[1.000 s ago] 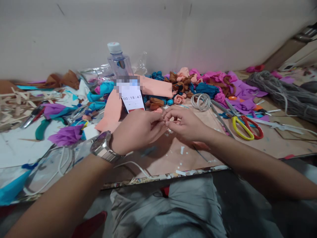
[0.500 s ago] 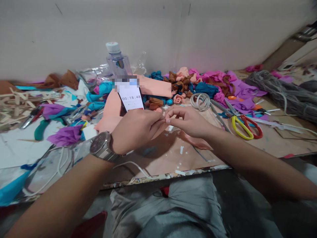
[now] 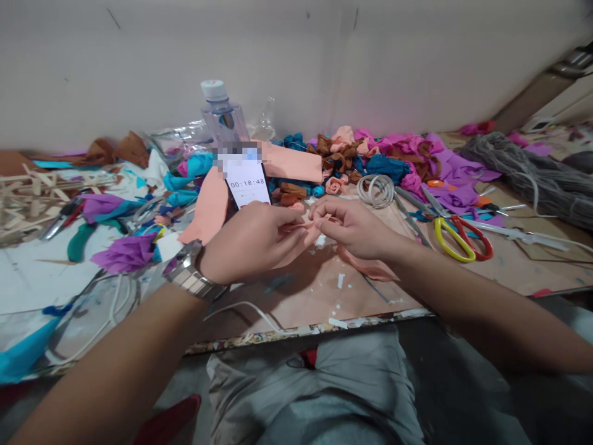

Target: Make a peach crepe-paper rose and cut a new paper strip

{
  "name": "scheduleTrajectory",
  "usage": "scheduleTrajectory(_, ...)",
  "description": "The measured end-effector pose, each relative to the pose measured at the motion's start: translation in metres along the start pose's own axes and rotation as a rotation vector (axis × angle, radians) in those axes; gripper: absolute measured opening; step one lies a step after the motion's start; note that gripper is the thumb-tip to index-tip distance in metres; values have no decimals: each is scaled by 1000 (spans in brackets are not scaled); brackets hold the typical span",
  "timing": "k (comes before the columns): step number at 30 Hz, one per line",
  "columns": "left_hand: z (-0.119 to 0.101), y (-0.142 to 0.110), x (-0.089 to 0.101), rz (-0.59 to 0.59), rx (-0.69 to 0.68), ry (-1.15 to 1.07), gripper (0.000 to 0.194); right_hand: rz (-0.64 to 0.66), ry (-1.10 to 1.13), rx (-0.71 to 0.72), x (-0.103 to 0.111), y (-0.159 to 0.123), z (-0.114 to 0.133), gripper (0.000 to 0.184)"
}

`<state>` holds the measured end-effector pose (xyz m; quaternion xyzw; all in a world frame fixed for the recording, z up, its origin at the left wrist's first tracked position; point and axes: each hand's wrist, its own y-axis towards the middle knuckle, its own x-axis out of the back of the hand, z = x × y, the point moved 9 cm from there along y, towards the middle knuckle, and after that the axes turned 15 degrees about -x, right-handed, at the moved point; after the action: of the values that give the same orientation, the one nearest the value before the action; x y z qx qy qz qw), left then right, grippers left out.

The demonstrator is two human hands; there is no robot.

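Fingertips meeting over the table, both my hands pinch a small piece of peach crepe paper (image 3: 311,236). My left hand (image 3: 254,241), with a metal watch (image 3: 191,272) on its wrist, grips it from the left, back of the hand facing up. Thumb and index finger of my right hand (image 3: 349,226) press on its right side. A peach strip (image 3: 370,268) lies under my right hand; I cannot tell whether it joins the held piece. Behind my left hand, a phone (image 3: 246,182) showing a timer leans among larger peach paper pieces (image 3: 294,162).
Scissors (image 3: 456,238) with yellow and red handles lie at right, near a coil of pale tubing (image 3: 375,190). Rolled paper flowers (image 3: 336,184) and a bottle (image 3: 225,117) stand at the back. Green-handled pliers (image 3: 81,241) and purple paper (image 3: 125,253) are at left.
My left hand has turned slightly and its fingers have straightened. More of the peach paper shows between the fingertips now. The things on the table have stayed put.
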<state>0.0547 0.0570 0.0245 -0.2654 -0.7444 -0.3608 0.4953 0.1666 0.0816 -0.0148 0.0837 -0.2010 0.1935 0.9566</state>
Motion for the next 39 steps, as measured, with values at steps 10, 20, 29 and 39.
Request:
scheduleTrajectory(10,18,-3,4,33,28,-205,36,1,-13,-31,3,0,2,14)
scheduleTrajectory(20,28,-5,3,66,80,-287,34,-56,34,-29,9,0,2,15)
scheduleTrajectory(29,32,-6,2,79,100,-282,35,-94,133,-16,16,1,-2,27)
scheduleTrajectory(39,24,-5,-8,131,51,-308,35,-56,-3,-32,3,-8,5,13)
